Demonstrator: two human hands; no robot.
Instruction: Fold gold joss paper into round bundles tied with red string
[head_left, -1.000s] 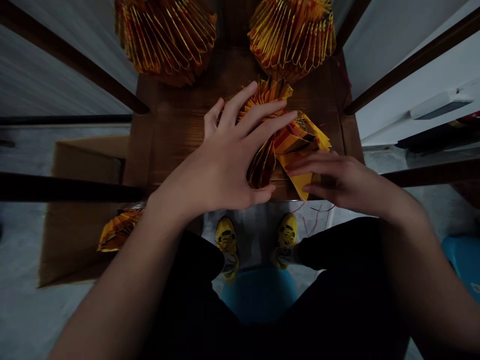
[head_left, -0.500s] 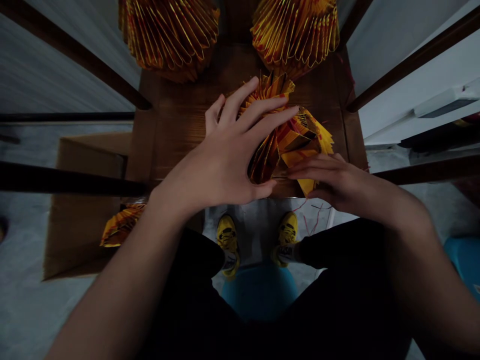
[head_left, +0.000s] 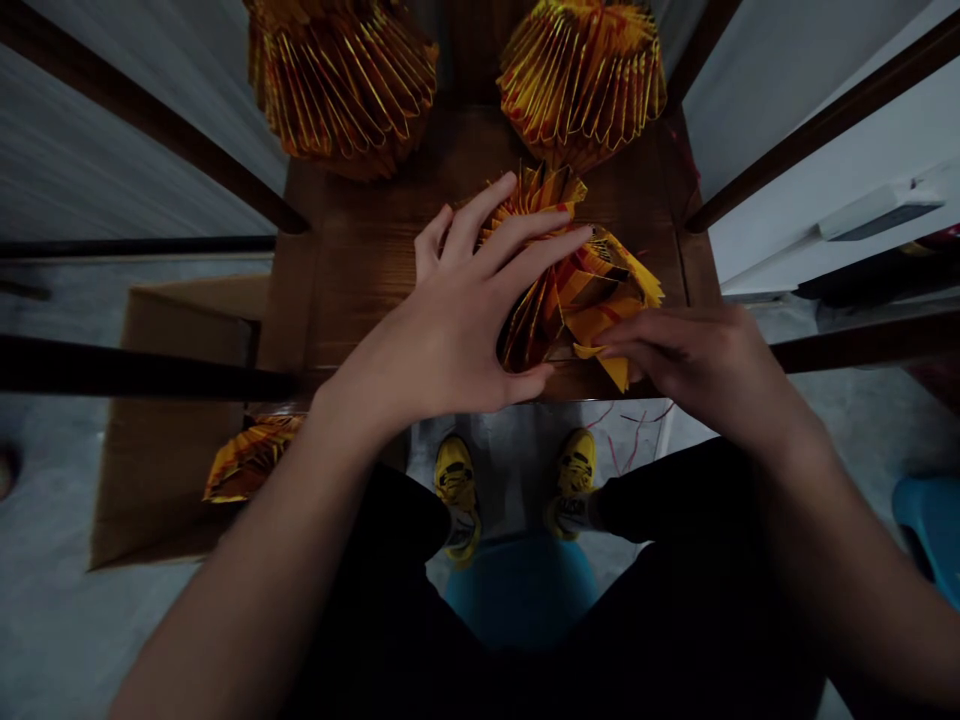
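A pleated gold, orange and red paper piece (head_left: 529, 310) lies on the dark wooden surface, its folds fanned out. My left hand (head_left: 469, 300) arches over it with spread fingers, holding it down from the left, the thumb at the near edge. Part of the folds is hidden under that palm. On the right, my right hand (head_left: 686, 355) pinches a yellow paper flap (head_left: 613, 368) of the same piece between thumb and fingers. The fingertips are partly hidden.
Two larger pleated paper ornaments (head_left: 345, 90) stand at the back. Dark wooden bars (head_left: 142, 375) run along both sides. At lower left is a cardboard box (head_left: 150, 450) with another folded paper piece (head_left: 251, 460). Red strings lie on the floor near blue stools (head_left: 521, 590).
My right hand has turned and closed on the paper flap, its wrist drawn slightly inward. My left hand stays over the folds. The whole view has shifted slightly.
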